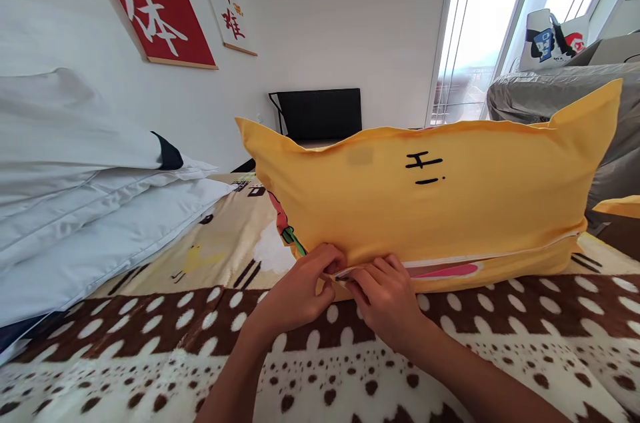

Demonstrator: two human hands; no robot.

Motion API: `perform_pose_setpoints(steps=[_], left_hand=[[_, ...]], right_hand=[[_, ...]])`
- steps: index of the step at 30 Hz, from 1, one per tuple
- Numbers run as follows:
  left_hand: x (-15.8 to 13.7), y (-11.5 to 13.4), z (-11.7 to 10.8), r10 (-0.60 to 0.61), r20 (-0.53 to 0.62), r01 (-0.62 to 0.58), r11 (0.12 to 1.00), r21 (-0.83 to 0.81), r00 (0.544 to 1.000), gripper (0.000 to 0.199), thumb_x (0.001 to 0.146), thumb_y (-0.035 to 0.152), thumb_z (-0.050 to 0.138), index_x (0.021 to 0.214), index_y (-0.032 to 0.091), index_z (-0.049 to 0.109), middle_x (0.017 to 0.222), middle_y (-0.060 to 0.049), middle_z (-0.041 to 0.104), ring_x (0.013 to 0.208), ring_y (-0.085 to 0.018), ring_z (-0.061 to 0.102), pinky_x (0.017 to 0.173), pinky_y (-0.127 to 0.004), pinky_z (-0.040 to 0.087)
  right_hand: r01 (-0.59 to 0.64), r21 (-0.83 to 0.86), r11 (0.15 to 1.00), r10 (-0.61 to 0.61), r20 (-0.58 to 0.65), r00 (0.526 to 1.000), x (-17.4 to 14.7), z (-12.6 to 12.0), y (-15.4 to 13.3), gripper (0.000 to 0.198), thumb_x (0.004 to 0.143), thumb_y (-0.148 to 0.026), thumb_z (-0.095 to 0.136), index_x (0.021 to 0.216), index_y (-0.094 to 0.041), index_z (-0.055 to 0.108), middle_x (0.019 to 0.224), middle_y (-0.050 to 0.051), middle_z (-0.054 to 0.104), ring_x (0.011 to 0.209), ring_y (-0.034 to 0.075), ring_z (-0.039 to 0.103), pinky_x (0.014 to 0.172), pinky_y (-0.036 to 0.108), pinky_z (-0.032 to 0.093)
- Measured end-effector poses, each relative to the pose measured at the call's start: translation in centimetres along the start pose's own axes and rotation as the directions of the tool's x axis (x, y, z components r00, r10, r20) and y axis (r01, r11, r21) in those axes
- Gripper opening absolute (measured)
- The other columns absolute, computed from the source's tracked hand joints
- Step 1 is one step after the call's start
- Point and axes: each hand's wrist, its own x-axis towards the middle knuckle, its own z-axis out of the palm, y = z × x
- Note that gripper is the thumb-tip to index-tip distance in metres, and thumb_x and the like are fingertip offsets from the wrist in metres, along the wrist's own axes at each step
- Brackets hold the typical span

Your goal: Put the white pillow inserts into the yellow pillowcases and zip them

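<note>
Yellow pillow (450, 203); "Hi" print; spotted blanket (240, 360) beneath
We record left hand (300, 286) and right hand (389, 300); fingers pinching its lower seam (500, 252).

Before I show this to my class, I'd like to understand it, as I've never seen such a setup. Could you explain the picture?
There is no machine here, just a person's bare hands. The only picture comes from a camera worn on their head, looking forward and down. The left hand and right hand grip the lower edge of a yellow pillow printed with "Hi". It rests on a patterned blanket. At the left is a white, pillow-like stack.
</note>
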Motion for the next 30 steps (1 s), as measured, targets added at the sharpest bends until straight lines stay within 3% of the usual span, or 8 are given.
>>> perform_pose_setpoints(steps=[6, 17, 30], left_hand=[[-0.03, -0.11, 0.11, 0.002, 0.01, -0.002, 1.0, -0.026, 1.0, 0.024, 0.069, 0.002, 0.038, 0.084, 0.02, 0.042, 0.086, 0.0, 0.049, 0.078, -0.013, 0.047, 0.069, -0.024, 0.038], [-0.01, 0.11, -0.02, 0.014, 0.009, -0.014, 1.0, -0.022, 1.0, 0.022, 0.069, 0.002, 0.038, 0.082, 0.02, 0.042, 0.085, -0.001, 0.049, 0.078, -0.014, 0.047, 0.07, -0.025, 0.038], [0.08, 0.19, -0.04, 0.03, 0.007, -0.03, 0.999, -0.032, 1.0, 0.019, 0.072, 0.002, 0.04, 0.081, 0.02, 0.04, 0.082, 0.002, 0.045, 0.076, -0.013, 0.042, 0.069, -0.024, 0.036]], right_hand=[[0.001, -0.014, 1.0, -0.001, 0.001, 1.0, -0.14, 0.23, -0.15, 0.011, 0.086, -0.013, 0.053, 0.081, -0.018, 0.062, 0.064, 0.002, 0.06, 0.067, 0.017, 0.045, 0.066, 0.033, 0.027], [0.035, -0.064, 0.997, -0.037, -0.032, 0.999, -0.17, 0.5, -0.59, 0.024, 0.084, -0.009, 0.05, 0.062, -0.017, 0.052, 0.059, 0.002, 0.051, 0.063, 0.015, 0.037, 0.062, 0.031, 0.024], [-0.004, -0.035, 0.999, 0.003, -0.025, 1.0, -0.25, 0.31, -0.68, 0.017, 0.081, -0.012, 0.048, 0.066, -0.016, 0.053, 0.062, 0.002, 0.052, 0.065, 0.015, 0.04, 0.063, 0.031, 0.025]])
